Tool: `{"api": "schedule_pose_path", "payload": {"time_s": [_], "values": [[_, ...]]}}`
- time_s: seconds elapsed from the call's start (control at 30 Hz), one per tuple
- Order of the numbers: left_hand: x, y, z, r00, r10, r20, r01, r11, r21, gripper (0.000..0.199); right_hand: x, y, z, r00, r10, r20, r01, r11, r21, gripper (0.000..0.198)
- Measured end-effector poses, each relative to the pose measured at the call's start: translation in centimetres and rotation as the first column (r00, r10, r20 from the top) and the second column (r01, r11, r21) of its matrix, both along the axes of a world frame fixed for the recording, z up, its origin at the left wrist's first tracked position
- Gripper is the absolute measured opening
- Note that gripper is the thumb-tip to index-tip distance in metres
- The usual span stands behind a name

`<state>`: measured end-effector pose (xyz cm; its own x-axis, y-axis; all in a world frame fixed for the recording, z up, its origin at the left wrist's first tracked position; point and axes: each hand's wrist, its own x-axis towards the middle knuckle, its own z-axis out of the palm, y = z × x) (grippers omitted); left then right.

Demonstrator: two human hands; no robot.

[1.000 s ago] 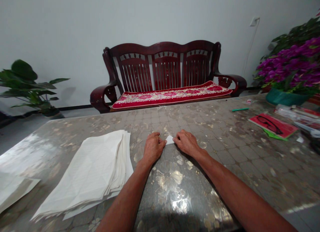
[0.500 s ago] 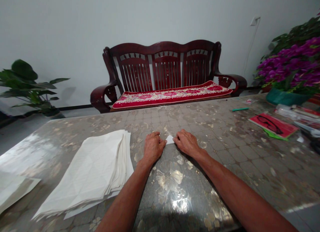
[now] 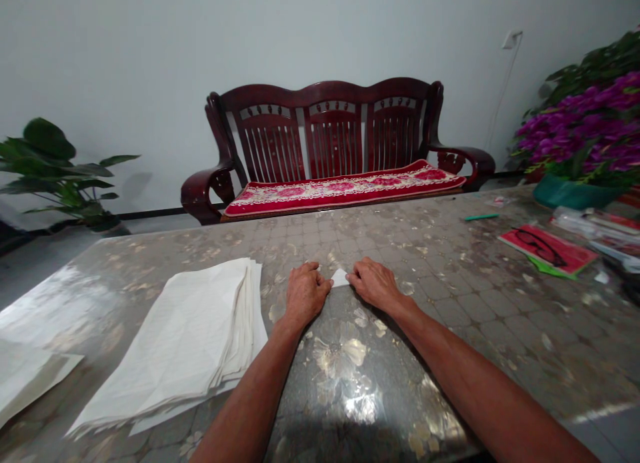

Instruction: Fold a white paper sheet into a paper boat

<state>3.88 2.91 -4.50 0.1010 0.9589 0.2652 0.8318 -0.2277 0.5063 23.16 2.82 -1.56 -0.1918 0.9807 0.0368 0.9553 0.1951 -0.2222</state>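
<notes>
Between my two hands lies a small piece of folded white paper [image 3: 341,278], roughly triangular with its point facing away from me. My left hand [image 3: 306,291] has curled fingers, its thumb and fingertips closed on the paper's left corner. On the opposite corner, my right hand [image 3: 373,281] pinches the paper in the same way. The corners themselves are hidden under the fingers. To the left of my left forearm is a stack of white paper sheets [image 3: 170,336], creased and uneven at the edges.
All this rests on a patterned table [image 3: 425,250]. More paper [image 3: 30,376] lies at far left. On the right are a red booklet [image 3: 530,240], eyeglasses [image 3: 545,250], a green pen [image 3: 481,217] and a pot of purple flowers [image 3: 580,133]. A wooden bench [image 3: 333,126] stands beyond.
</notes>
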Motion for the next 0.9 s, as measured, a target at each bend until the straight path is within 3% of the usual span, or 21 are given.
{"api": "schedule_pose_path", "payload": {"time_s": [0.5,0.9], "values": [[-0.3,-0.1,0.3,1.000,0.000,0.031,0.001,0.999,-0.048,0.022,0.1,0.0,-0.1,1.000,0.003,-0.001,-0.003,1.000,0.006,0.028],[-1.0,0.0,0.8,0.998,-0.060,-0.001,0.060,0.995,-0.079,0.011,0.1,-0.1,0.1,1.000,0.010,0.012,-0.010,1.000,-0.005,0.028]]}}
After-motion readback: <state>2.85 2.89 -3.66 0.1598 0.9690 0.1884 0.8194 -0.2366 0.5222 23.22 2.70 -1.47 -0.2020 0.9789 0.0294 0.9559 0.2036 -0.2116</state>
